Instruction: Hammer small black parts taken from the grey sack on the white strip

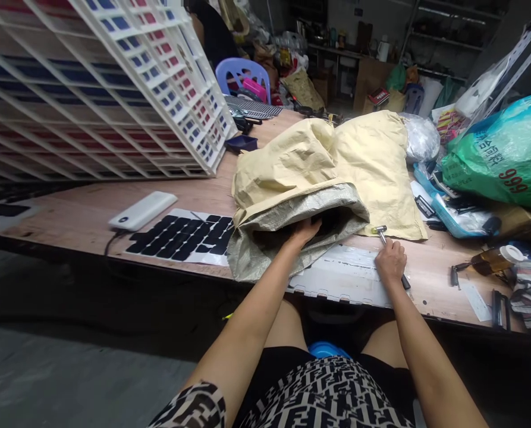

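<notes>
My left hand (307, 230) reaches into the mouth of a tan sack (287, 157) with a grey woven lining. The sack lies on the table, its opening facing me. Most of my left fingers are lost in the dark inside, so whether they hold anything is hidden. My right hand (390, 261) is closed around the handle of a small hammer (380, 229), its head pointing away from me beside the sack. A white sheet (345, 270) lies flat at the table edge between my hands. Left of the sack, black rectangular pieces (173, 236) lie in rows on a white backing.
A white plastic crate (158, 89) stands at left, a white power bank (144, 210) with a cable before it. At right are a green bag (506, 151), a blue tray (452, 217) and an amber bottle (492, 260). A purple chair (242, 70) stands behind the table.
</notes>
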### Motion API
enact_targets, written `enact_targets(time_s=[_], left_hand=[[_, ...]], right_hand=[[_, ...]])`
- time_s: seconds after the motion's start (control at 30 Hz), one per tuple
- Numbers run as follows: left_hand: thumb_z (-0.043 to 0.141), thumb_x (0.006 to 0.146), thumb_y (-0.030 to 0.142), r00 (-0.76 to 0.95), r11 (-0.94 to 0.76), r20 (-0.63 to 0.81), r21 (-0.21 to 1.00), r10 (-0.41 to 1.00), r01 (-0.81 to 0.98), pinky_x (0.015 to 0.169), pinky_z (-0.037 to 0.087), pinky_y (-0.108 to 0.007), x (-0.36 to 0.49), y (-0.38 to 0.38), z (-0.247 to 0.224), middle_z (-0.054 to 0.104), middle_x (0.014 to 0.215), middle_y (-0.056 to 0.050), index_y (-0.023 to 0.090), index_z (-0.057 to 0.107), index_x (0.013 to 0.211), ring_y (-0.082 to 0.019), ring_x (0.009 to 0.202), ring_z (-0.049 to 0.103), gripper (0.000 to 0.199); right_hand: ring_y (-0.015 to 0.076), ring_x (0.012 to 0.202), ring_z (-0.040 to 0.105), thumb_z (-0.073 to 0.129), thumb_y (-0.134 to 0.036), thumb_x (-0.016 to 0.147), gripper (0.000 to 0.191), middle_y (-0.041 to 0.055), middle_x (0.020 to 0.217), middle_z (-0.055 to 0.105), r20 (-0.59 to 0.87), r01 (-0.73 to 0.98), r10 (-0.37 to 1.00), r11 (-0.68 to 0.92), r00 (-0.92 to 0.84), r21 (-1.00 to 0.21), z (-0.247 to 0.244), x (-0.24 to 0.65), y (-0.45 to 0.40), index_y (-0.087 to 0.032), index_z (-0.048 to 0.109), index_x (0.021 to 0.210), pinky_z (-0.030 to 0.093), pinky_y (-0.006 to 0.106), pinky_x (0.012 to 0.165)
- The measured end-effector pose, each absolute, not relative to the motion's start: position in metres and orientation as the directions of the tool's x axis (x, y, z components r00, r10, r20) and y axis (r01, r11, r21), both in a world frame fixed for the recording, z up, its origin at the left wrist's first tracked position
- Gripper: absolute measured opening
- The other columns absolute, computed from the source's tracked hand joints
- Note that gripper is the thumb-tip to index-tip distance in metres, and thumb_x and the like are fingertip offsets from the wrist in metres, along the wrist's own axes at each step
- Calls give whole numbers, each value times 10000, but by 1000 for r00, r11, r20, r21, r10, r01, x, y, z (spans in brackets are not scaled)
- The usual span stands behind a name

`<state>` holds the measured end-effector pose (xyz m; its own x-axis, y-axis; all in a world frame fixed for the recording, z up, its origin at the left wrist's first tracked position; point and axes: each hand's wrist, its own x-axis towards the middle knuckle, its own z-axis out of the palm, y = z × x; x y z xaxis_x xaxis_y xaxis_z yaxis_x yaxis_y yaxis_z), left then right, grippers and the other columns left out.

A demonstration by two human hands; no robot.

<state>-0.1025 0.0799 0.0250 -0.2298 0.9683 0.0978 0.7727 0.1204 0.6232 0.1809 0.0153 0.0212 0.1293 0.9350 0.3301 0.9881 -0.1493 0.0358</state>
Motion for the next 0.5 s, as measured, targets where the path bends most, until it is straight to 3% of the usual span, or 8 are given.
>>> enact_targets(time_s=[0.13,0.27,0.5], left_hand=[[519,928,321,-247,113,155,587,956,802,1036,469,-347,-112,40,33,686,1266,-92,208,637,1289,-271,1195,624,396],[591,868,352,-276,208,42,554,960,806,829,515,-300,-124,3,34,756,1013,-47,257,749,1043,-239,963,696,255],[642,826,349,-282,285,-74,432,957,856,830,496,-364,-123,-1,35,739,1061,-93,246,766,1040,-295,1022,665,268]], right_hand=[[262,968,496,421,-215,951,317,125,1043,556,333,988,934,-150,129,39,20,181,15,-161,555,1233,368,353,762],[263,968,496,417,-219,953,332,130,1049,555,327,987,936,-153,131,41,20,181,16,-161,547,1253,369,354,764],[269,983,491,420,-223,952,339,134,1062,551,321,987,936,-160,143,27,20,181,15,-163,548,1261,375,360,774]])
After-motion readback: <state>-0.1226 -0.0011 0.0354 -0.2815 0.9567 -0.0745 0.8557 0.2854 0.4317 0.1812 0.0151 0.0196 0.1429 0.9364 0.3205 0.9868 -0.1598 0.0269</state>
